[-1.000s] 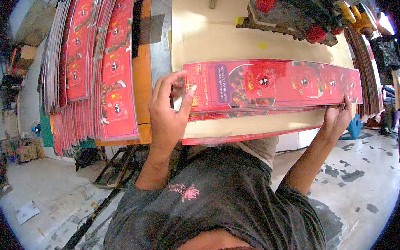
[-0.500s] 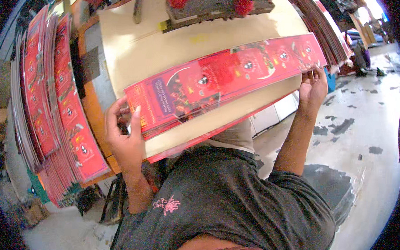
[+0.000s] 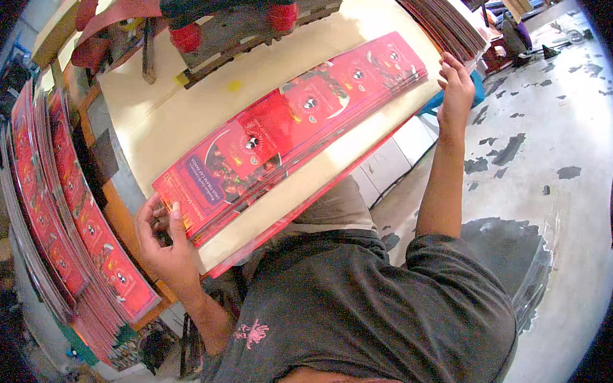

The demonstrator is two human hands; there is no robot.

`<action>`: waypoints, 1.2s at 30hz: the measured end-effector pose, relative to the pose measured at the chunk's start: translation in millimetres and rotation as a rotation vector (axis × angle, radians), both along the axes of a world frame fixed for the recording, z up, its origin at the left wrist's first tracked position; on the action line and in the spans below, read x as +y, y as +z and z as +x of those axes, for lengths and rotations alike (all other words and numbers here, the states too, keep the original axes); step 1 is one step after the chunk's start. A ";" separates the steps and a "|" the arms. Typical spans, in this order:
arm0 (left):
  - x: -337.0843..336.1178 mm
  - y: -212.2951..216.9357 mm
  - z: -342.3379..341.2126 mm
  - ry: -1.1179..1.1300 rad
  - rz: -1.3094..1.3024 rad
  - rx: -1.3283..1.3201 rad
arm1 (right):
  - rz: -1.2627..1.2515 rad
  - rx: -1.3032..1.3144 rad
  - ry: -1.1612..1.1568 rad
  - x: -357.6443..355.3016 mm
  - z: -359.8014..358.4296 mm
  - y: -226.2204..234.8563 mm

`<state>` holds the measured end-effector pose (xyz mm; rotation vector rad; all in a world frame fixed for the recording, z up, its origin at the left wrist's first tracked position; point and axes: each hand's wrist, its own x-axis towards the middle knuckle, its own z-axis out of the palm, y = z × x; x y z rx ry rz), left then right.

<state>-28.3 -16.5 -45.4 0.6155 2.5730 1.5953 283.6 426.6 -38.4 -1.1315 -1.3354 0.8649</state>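
Note:
A long stack of red printed card sheets (image 3: 303,129) lies at a slant on a cream board (image 3: 364,149). At its near left end is my left hand (image 3: 168,243), with curled fingers apart from the thumb. Its thumb tip meets the stack's end edge, while the fingers sit just outside it. Beyond the stack's right end, my right hand (image 3: 456,95) is raised, its fingers loosely bent and apart from the sheets. I see nothing in it. A red edge (image 3: 305,212) shows under the board's near side.
On the left stand fanned piles of red printed sheets (image 3: 93,229). A dark machine bar with red knobs (image 3: 281,17) crosses above the board's far side. Another sheet pile (image 3: 443,22) is at the far right. Grey, patchy floor (image 3: 508,188) spreads to the right.
My right hand has come off the sheets' right end. The stack and the board appear lower left, turned more steeply, as the view shifts. My left hand stays by the stack's left end.

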 end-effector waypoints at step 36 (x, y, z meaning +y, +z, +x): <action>-12.8 9.6 -10.8 0.029 -0.238 0.206 | 0.573 -0.461 0.382 -95.2 -117.8 21.5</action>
